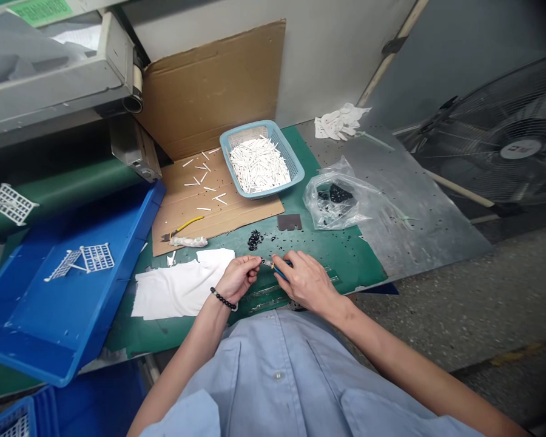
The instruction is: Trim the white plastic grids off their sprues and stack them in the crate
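"From where I stand, what's leftmost?"
"One blue tray (40, 321), white lattice pieces (97, 258) inside. One white cloth (177, 285), on the green table (359, 261). One pair of pliers (190, 224), on cardboard (250, 212)."
"The left hand (239, 276)?"
"Thumb and forefinger pinching a small dark piece (262, 260), near a pile of black bits (255, 240)."
"Next?"
"One basket (295, 167) of white sticks (259, 164), farther back. One blue-handled tool (279, 274), tip near that piece, gripped by the curled right hand (307, 279)."
"Far right?"
"One clear bag (341, 212), white gloves (341, 121), one fan (521, 149)."

Left hand (236, 280) bare, black beaded bracelet (222, 299) at wrist (217, 311); light-blue shirt (259, 388), pale front button (278, 376).
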The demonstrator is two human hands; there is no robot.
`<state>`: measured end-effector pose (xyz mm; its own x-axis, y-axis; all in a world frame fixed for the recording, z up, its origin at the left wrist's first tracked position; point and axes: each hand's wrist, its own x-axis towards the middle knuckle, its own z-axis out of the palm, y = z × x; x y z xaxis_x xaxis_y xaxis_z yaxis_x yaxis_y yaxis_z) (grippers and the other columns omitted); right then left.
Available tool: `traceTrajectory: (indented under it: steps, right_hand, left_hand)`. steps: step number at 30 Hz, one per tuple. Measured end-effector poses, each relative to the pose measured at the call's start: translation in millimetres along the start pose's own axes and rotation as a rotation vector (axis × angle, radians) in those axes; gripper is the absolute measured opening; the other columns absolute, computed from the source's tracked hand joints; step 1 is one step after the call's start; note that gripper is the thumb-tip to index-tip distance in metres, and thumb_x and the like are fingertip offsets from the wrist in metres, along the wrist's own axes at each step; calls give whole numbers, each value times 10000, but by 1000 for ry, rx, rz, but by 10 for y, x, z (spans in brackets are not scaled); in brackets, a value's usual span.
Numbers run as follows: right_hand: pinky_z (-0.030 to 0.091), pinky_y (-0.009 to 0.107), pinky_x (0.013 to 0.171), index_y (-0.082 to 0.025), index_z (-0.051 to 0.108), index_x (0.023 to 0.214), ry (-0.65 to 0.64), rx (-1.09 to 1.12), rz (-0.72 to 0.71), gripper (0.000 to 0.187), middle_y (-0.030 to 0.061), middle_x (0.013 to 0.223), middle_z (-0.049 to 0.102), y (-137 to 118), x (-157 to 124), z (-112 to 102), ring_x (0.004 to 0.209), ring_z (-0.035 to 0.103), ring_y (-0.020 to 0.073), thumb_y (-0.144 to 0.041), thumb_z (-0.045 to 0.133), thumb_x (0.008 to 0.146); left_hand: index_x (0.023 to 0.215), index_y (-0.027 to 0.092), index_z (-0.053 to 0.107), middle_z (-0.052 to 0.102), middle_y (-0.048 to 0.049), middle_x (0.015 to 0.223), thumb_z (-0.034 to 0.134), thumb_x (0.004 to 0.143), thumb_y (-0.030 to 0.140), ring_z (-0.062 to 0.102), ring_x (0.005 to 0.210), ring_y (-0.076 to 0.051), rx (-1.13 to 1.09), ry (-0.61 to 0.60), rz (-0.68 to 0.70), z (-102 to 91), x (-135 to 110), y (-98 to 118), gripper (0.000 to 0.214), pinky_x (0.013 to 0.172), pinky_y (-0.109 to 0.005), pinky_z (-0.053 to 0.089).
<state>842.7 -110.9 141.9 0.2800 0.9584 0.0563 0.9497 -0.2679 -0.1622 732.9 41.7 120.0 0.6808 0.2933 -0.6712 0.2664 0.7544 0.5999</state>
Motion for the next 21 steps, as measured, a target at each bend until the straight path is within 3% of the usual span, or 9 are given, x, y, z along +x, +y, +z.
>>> traceTrajectory:
  steps: [7,11,16,18,21]
  right_hand:
    - [323,278,613,-195,572,1175,-85,-22,-3,269,50,848,572,-18,-34,6,763,513,173,-257,411,968]
    - [360,268,654,-191,547,1216,-26,49,41,296,59,903,588,51,-67,52,816,528,174,-288,413,971]
    - [380,268,712,-190,535,1244,20,77,201,325,70,969,576,242,-101,135,844,525,182,-312,431,961]
    - [377,278,711,-184,544,1233,-31,38,237,324,83,976,571,318,-108,155,853,524,195,-311,444,952]
    - [365,301,703,-180,583,1164,-176,-46,261,291,98,948,569,385,-120,150,854,525,224,-315,494,923]
  left_hand:
    - [677,88,604,481,29,573,811,574,284,363,487,-22,101,5,12,42,-25,8,304,442,-167,240]
    - [701,127,564,530,1,632,707,638,221,428,525,-50,-38,-31,8,8,36,15,183,485,-177,321]
    - [730,142,562,575,-41,738,593,596,148,466,572,-80,-160,-106,12,-34,235,134,138,513,-204,364]
    - [752,139,584,548,-26,699,606,639,198,428,538,-74,-46,-106,61,19,345,193,129,491,-204,327]
    - [770,145,625,532,-19,642,589,752,319,438,539,-99,390,24,235,147,523,218,178,515,-227,328]
